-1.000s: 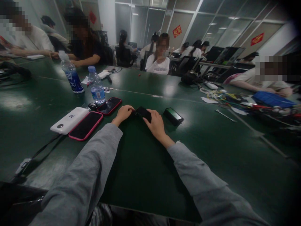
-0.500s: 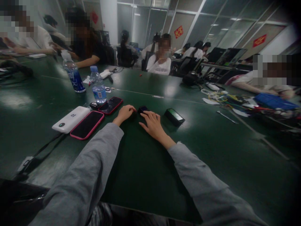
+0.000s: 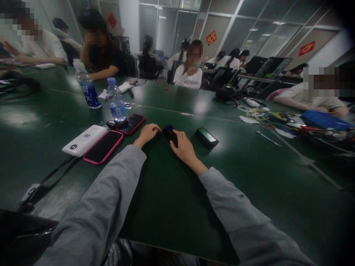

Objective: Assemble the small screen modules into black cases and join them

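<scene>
At centre, the right hand [image 3: 185, 148] is partly hiding the black box [image 3: 168, 129]; grey sleeves [image 3: 97, 199] are crossing the bottom edge.

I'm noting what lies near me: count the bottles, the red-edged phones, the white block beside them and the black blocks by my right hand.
Bottles: 2, pale-capped bottle and blue-capped bottle
Red-edged phones: 2, near phone and far phone
White block: 1
Black blocks: 2, dark-topped block at your right hand and green-topped block to its right
Total: 7
</scene>
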The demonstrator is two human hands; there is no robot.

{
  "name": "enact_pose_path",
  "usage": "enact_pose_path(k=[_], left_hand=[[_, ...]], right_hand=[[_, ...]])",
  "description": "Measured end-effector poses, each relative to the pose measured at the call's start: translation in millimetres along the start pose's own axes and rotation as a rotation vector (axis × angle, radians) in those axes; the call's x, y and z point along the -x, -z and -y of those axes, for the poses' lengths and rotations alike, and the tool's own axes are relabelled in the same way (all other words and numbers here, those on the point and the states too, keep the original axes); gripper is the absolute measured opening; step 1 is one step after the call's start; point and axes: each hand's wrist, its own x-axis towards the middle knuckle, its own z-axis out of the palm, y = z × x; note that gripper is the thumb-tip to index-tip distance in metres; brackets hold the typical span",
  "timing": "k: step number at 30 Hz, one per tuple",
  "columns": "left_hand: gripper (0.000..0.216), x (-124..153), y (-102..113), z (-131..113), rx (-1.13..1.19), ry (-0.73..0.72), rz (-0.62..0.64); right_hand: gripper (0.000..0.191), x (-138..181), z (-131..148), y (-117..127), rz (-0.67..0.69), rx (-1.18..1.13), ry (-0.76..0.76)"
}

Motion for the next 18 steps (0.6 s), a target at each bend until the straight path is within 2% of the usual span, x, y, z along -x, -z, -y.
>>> enact_pose_path(k=[10,18], left_hand=[[0.029,0.4,1.1,-2.3,-0.016,0.004,-0.005],[0.029,1.6,2.2,-7.1,-0.046,0.028,-0.007]], right_hand=[[0.05,1.5,3.7,4.0,-0.001,0.013,0.018],[0.043,0.7,7.5,7.5,-0.097,-0.022,0.055]])
